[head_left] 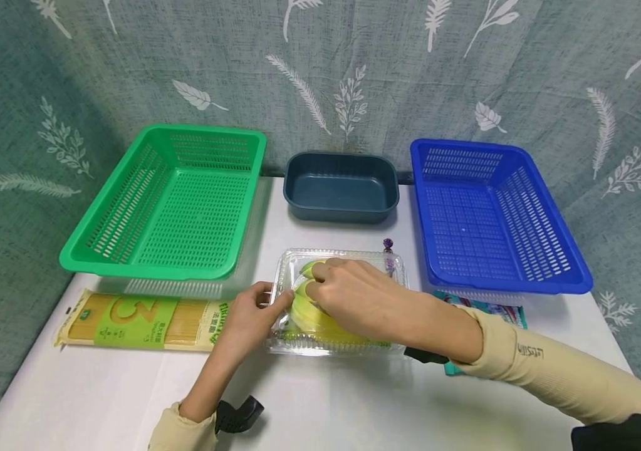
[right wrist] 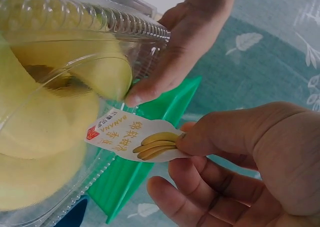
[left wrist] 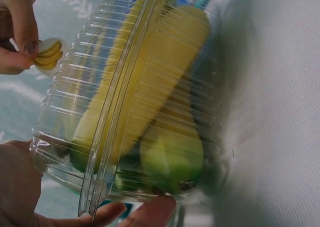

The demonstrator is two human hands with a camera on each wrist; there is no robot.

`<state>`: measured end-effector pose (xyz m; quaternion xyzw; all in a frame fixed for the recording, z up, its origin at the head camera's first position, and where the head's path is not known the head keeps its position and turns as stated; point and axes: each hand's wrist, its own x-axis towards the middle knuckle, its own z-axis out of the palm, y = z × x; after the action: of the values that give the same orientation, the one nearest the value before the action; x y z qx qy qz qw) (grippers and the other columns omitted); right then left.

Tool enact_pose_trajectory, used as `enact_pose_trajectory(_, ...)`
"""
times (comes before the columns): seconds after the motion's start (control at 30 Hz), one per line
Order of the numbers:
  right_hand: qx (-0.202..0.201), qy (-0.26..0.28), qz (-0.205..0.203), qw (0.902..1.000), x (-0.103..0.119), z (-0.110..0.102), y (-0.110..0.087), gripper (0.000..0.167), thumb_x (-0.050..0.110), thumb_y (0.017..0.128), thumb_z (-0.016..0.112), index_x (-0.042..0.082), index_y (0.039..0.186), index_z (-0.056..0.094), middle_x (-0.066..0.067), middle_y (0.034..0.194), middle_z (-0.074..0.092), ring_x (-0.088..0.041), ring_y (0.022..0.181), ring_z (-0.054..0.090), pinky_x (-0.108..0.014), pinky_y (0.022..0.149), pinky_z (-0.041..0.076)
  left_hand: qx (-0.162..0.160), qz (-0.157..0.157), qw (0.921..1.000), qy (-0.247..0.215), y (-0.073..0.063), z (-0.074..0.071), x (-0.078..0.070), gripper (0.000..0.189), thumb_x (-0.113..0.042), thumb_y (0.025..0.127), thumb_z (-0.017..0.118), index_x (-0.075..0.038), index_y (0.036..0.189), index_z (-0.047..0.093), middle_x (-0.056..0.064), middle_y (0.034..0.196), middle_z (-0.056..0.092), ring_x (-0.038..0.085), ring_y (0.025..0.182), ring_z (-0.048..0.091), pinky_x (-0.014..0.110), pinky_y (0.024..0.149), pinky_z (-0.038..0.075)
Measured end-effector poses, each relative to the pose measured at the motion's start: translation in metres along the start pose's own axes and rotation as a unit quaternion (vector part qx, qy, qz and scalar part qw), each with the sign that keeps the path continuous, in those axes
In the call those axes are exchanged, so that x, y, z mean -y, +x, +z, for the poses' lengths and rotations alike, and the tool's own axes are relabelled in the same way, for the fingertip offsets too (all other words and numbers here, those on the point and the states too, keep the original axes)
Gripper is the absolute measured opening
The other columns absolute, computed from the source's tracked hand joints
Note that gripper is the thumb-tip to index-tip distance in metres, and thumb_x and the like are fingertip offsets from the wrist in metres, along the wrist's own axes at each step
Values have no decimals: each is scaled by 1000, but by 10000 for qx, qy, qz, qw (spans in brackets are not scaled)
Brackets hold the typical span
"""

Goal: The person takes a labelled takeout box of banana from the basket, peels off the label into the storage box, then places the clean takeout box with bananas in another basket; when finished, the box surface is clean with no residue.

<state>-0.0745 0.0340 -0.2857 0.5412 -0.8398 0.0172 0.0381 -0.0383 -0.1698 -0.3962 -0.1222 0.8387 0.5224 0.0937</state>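
My right grip is pinched narrow on one end of a banana label, the free end pointing at the clear box; whether it touches the plastic, I cannot tell. Box on the white surface, yellow fruit inside, directly below my right grip. My left grip holds the box's left side, thumb over the top edge.
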Motion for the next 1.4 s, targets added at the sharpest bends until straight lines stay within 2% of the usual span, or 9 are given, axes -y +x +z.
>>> enact_pose_trajectory(0.33,-136,-62,-106,9998,2,-1,-3,17,-3,86,67,6,98,76,-5,89,67,-17,75,60,-29,69,57,20,12,10000,-19,0,0,0,51,-41,93,70,-1,123,63,17,107,69,19,66,67,32,55,56)
enact_pose_trajectory(0.63,-180,-26,-78,9998,5,-3,-6,20,-3,83,70,5,100,76,-6,95,69,-19,84,65,-30,75,59,24,42,10000,30,-1,1,-1,51,-40,93,70,0,124,63,17,108,70,19,70,68,32,56,57)
enact_pose_trajectory(0.83,-126,50,-43,9999,6,-4,-7,19,-1,83,72,6,100,76,-4,92,68,-17,82,63,-28,74,58,22,36,10000,30,-2,1,-1,49,-41,93,70,-1,120,64,16,104,70,18,64,66,32,54,56)
enact_pose_trajectory(0.9,-185,81,-64,9998,5,-4,-7,18,-2,83,72,5,99,76,-4,89,67,-16,77,60,-26,70,57,28,25,10000,9,-1,1,-2,49,-41,92,70,-1,120,64,15,103,70,18,63,66,32,54,56)
enact_pose_trajectory(1.0,-411,132,-149,9990,3,-5,-8,13,-4,83,70,6,91,75,-2,80,61,-15,69,53,-23,62,52,47,9,10000,-58,-1,1,-2,48,-41,92,70,-2,120,64,14,103,70,18,63,66,32,54,56)
enact_pose_trajectory(1.07,-696,220,-257,9970,1,-8,-8,13,-6,84,67,6,84,72,0,72,54,-14,63,46,-22,55,44,60,34,9999,-97,-1,2,-2,47,-40,92,71,-2,120,64,15,104,70,19,66,67,32,54,56)
enact_pose_trajectory(1.17,-1163,418,-386,9916,-1,-14,-7,16,-8,85,65,7,78,66,1,69,46,-13,60,40,-22,51,37,52,84,9998,-161,-1,2,-3,47,-40,92,71,-2,119,64,15,104,70,20,69,69,33,54,58)
enact_pose_trajectory(1.4,-1753,1002,-322,9789,-12,-23,-7,16,-7,83,64,8,85,69,0,80,59,-13,65,51,-20,56,44,100,62,9997,-221,-1,1,-3,48,-41,93,71,-2,119,64,16,107,69,20,74,69,34,55,59)
